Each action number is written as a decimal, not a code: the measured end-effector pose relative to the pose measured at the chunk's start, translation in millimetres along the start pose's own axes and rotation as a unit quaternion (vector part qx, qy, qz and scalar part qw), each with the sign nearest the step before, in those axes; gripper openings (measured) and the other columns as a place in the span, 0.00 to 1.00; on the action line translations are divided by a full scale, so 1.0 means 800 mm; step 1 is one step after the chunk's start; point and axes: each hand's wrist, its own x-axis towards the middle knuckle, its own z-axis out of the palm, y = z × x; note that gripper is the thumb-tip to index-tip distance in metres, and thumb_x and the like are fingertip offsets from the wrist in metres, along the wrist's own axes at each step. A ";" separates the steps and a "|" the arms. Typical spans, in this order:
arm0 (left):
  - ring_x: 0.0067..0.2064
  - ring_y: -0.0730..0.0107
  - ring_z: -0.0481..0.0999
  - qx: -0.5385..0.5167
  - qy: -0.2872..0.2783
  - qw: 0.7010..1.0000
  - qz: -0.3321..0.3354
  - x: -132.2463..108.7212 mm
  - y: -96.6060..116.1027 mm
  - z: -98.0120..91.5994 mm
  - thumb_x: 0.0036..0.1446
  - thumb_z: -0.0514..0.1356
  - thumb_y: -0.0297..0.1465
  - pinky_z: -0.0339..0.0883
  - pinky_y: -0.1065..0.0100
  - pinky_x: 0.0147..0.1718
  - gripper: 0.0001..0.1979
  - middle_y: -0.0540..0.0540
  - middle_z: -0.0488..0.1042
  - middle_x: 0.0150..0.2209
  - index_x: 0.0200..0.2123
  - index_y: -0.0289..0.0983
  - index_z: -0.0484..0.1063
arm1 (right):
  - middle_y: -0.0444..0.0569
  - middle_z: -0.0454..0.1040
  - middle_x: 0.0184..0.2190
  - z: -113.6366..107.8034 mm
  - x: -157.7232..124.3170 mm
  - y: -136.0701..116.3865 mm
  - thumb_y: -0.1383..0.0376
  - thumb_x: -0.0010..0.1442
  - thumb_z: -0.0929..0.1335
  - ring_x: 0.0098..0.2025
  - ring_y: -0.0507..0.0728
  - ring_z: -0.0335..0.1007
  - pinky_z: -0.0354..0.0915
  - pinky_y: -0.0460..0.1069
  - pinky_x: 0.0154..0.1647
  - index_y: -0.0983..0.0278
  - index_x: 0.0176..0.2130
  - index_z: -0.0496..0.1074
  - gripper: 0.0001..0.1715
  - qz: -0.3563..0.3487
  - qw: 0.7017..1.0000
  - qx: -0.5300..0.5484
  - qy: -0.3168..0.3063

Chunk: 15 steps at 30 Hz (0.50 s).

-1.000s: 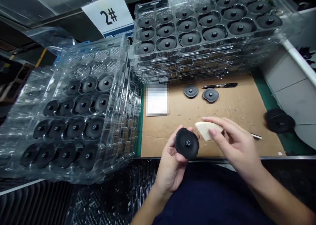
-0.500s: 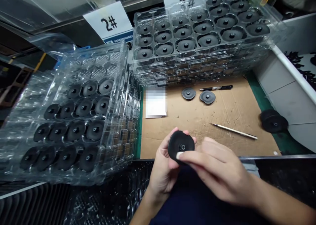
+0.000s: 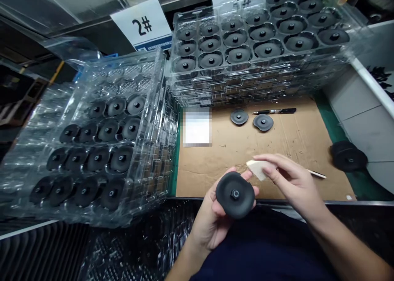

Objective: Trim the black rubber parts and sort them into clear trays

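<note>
My left hand (image 3: pixel 215 213) grips a black round disc (image 3: pixel 227 201) with a raised hub at its centre, its face turned up toward me. Fingers wrap around the rim from behind and below. To the right, my right hand (image 3: pixel 291 180) pinches a cream wedge-shaped pad (image 3: pixel 257 168) between thumb and fingers. The pad is just above the disc's upper right edge, apart from its face. Two similar dark discs lie on the cardboard beyond my hands, a left one (image 3: pixel 239 117) and a right one (image 3: pixel 263 122).
A pen (image 3: pixel 273 111) lies behind the loose discs; a thin stick (image 3: pixel 317 174) is partly covered by my right hand. More black discs (image 3: pixel 349 155) sit at the right. Stacked clear trays of discs stand left (image 3: pixel 150 92) and behind (image 3: pixel 215 81). A blurred paper (image 3: pixel 197 127) lies on the cardboard.
My right hand has moved off the disc's face, up and to the right, and the cream pad now shows in it. The disc has come slightly nearer in my left hand.
</note>
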 end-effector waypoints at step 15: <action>0.49 0.59 0.74 0.043 -0.022 0.999 0.012 0.009 -0.010 0.004 0.41 0.70 0.37 0.65 0.65 0.53 0.29 0.44 0.76 0.44 0.48 0.37 0.72 | 0.47 0.76 0.39 -0.011 -0.004 -0.067 0.72 0.61 0.63 0.35 0.52 0.68 0.59 0.49 0.35 0.61 0.49 0.70 0.17 -0.284 0.954 -0.096 -0.012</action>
